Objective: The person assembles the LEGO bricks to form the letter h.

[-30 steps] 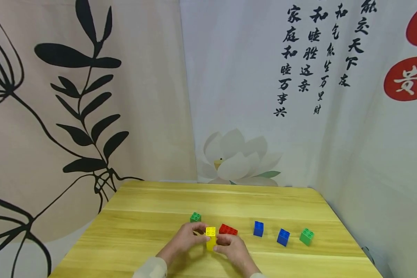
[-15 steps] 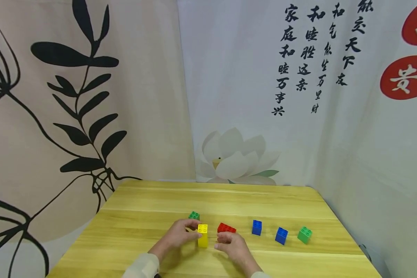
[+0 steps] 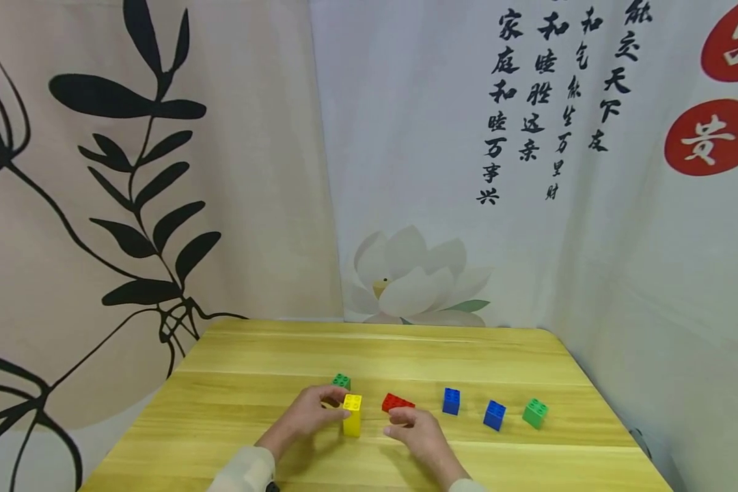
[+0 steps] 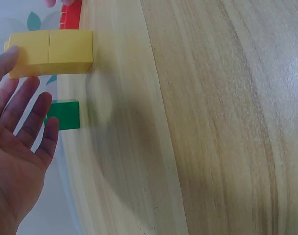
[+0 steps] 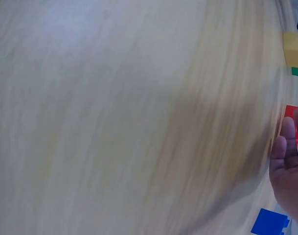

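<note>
Two yellow toy bricks, one on top of the other, form an upright stack [image 3: 352,417] near the middle of the table. My left hand [image 3: 310,414] pinches this stack near its upper part; in the left wrist view the thumb lies across the upper brick [image 4: 30,51]. To the right, my right hand [image 3: 421,439] holds nothing, its fingers loosely bent. Its fingertips overlap the near side of a red brick [image 3: 396,402] in the head view. Just behind the left hand's fingers sits a green brick [image 3: 342,380], partly hidden.
Two blue bricks, one nearer the middle [image 3: 452,401] and one farther right [image 3: 495,415], stand on the wooden table [image 3: 270,348]. Another green brick [image 3: 535,413] lies beyond them at the right. A printed cloth [image 3: 270,171] hangs behind the table.
My left hand has moved left with the yellow stack, away from the right hand. The right hand has let go of the stack and stays near the red brick.
</note>
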A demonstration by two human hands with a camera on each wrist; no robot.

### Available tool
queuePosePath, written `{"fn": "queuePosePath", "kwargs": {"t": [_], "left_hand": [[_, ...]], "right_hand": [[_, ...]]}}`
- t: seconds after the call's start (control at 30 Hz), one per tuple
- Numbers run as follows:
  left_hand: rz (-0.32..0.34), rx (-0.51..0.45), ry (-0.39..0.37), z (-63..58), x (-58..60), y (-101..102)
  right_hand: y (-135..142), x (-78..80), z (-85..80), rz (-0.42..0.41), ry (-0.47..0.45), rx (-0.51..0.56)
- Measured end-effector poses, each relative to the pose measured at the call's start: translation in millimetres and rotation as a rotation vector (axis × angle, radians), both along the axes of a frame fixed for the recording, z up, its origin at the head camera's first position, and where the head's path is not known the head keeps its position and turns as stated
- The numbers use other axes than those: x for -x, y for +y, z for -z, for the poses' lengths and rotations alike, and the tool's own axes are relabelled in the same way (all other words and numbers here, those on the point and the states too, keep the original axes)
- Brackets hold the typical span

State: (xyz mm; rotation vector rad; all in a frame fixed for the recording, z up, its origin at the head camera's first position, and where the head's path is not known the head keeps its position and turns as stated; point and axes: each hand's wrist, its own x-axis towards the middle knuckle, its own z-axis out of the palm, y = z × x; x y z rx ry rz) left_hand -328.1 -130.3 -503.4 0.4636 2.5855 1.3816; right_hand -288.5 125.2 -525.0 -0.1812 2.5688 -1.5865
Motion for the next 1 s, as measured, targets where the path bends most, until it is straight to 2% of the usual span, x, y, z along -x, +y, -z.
{"fn": "queuePosePath", "kwargs": {"t": [0.63, 1.0], "left_hand": [[-0.047, 0.008, 0.035, -3.8, -3.6, -22], [-0.047, -0.010, 0.009, -3.1, -3.7, -38]], "right_hand": [[26, -5.4, -6.5, 0.048, 0.037, -0.044], [46, -5.4, -10.8, 0.106, 0.034, -0.076]]}}
